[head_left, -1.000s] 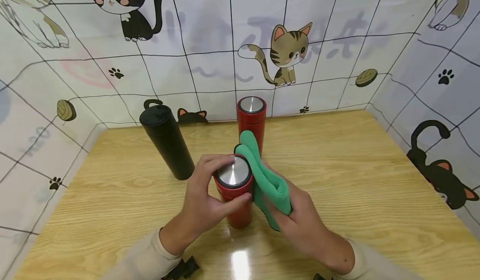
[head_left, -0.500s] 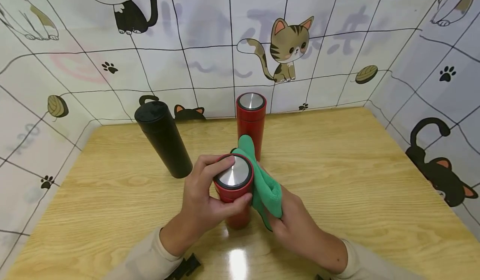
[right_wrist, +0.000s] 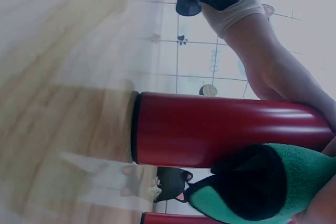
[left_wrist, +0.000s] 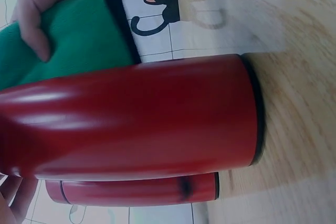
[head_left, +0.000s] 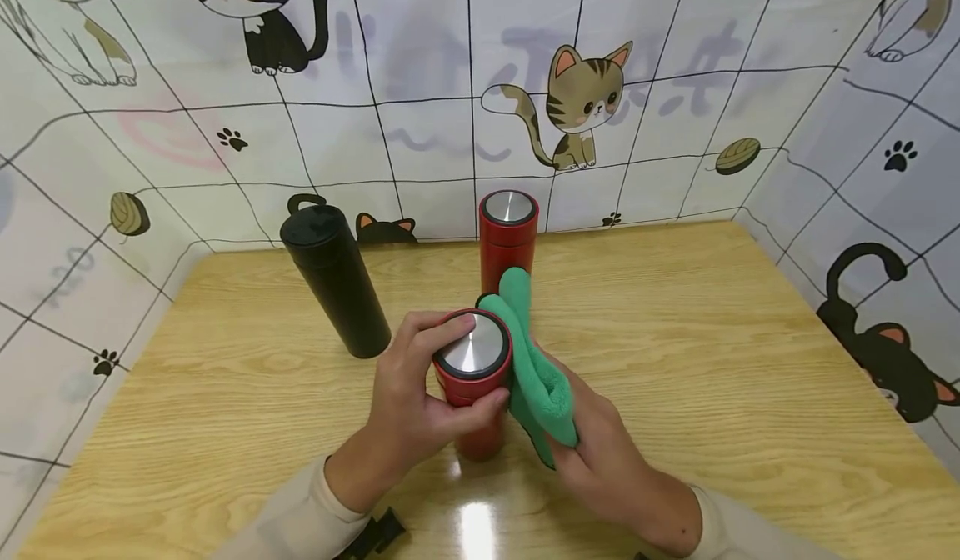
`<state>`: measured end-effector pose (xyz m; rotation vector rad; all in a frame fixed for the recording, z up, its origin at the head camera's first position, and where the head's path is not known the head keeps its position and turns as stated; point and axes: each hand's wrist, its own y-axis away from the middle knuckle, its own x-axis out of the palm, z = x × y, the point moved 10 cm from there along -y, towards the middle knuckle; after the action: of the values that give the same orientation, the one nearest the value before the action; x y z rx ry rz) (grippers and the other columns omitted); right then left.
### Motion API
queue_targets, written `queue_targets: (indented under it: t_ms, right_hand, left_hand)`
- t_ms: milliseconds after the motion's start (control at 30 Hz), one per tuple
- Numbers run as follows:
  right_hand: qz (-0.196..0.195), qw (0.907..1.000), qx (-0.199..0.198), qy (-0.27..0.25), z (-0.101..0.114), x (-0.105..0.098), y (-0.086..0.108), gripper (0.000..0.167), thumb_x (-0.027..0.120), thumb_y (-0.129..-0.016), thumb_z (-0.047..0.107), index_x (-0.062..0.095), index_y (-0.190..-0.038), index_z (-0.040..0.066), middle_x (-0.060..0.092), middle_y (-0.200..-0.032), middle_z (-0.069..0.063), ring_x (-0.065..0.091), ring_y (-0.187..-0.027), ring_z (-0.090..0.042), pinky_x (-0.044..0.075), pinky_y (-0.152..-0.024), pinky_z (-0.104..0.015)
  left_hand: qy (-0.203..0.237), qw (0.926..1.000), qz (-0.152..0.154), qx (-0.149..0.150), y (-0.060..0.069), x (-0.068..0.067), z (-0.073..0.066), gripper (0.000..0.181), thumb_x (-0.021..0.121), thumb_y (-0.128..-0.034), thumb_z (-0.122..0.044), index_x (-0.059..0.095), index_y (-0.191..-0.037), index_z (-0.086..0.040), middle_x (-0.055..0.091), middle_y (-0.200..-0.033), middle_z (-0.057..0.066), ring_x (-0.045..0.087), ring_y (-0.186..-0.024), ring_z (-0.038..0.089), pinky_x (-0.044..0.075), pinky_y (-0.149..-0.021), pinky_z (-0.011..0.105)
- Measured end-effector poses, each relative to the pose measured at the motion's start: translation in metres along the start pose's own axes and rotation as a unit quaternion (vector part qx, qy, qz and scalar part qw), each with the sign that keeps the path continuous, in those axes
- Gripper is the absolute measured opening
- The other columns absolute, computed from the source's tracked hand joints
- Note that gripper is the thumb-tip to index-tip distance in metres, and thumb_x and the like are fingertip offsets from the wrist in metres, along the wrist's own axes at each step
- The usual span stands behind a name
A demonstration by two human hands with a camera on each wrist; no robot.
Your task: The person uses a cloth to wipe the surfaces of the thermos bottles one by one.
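Backdrop [head_left: 420,143]: white sheeting, black grid lines, printed cats, paws and yarn balls, hung on three sides of a wood-grain tabletop [head_left: 675,318]. Glare spot at the near edge.

Near red bottle [left_wrist: 126,124]: stood between the two hands at the near part of the tabletop, long axis upright, base apparently resting on the wood. Left hand [head_left: 420,385] gripped it at the top from the left, the fingers curled about the rim, one fingertip lying on the metal-topped lid [head_left: 471,350], thumb on the near side.

Right hand [head_left: 611,452] was on the opposite flank and lower, its fingers pinching a folded green cloth [head_left: 536,381] with dark edging; some of these fingers were hidden behind the folds. Key relation: bottle directly left of the right hand, cloth between them and apparently against the bottle's right side, its length running roughly away from the person. Left hand nearer the lid; right hand nearer the body.

Containers: far red bottle [head_left: 508,239], same pattern, upright behind the cloth, nearer the rear sheeting. Black bottle [head_left: 337,281] upright to the left, well apart from the cloth. All three capped; contents not visible, so none recorded.
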<state>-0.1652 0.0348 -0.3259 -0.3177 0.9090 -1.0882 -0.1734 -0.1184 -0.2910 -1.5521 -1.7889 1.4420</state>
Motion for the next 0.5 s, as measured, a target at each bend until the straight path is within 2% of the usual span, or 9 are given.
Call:
queue_targets:
  t_ms: [167, 267, 367, 500]
  right_hand:
    - [0.007, 0.9999, 0.002, 0.013, -0.0024, 0.0036, 0.0014, 0.07, 0.047, -0.085, -0.023, 0.038, -0.15, -0.002, 0.052, -0.146, -0.019, 0.048, -0.138, -0.014, 0.042, -0.11, -0.02]
    - [0.002, 0.9999, 0.011, 0.008, -0.003, 0.0015, 0.0018, 0.071, 0.048, -0.084, -0.024, 0.037, -0.151, -0.002, 0.049, -0.15, -0.018, 0.045, -0.14, -0.013, 0.04, -0.111, -0.021]
    - [-0.008, 1.0, 0.002, -0.002, 0.0011, -0.0023, 0.0004, 0.073, 0.051, -0.084, -0.024, 0.035, -0.152, -0.003, 0.044, -0.154, -0.018, 0.043, -0.143, -0.017, 0.038, -0.113, -0.022]
    - [0.006, 1.0, -0.001, 0.0, 0.0035, -0.0005, -0.0006, 0.074, 0.052, -0.084, -0.024, 0.034, -0.152, -0.003, 0.044, -0.154, -0.018, 0.043, -0.143, -0.017, 0.038, -0.113, -0.022]
  left_hand:
    - [-0.007, 0.9999, 0.011, -0.005, -0.0024, -0.0001, -0.0005, 0.058, 0.07, -0.0873, -0.048, 0.058, -0.122, -0.003, 0.06, -0.113, 0.016, 0.067, -0.102, 0.028, 0.06, -0.086, 0.03]
    - [-0.009, 0.9998, 0.017, -0.007, -0.0034, 0.0009, -0.001, 0.058, 0.069, -0.0876, -0.048, 0.058, -0.122, -0.003, 0.06, -0.114, 0.016, 0.067, -0.103, 0.028, 0.06, -0.086, 0.031]
    - [-0.012, 0.9997, 0.018, -0.01, -0.0035, 0.0013, -0.0012, 0.057, 0.069, -0.0876, -0.048, 0.057, -0.122, -0.003, 0.06, -0.116, 0.016, 0.067, -0.103, 0.028, 0.06, -0.087, 0.031]
    - [-0.016, 0.9995, 0.019, -0.019, -0.0027, 0.0007, -0.0012, 0.057, 0.069, -0.0876, -0.047, 0.057, -0.122, -0.003, 0.061, -0.119, 0.016, 0.067, -0.104, 0.028, 0.06, -0.087, 0.031]
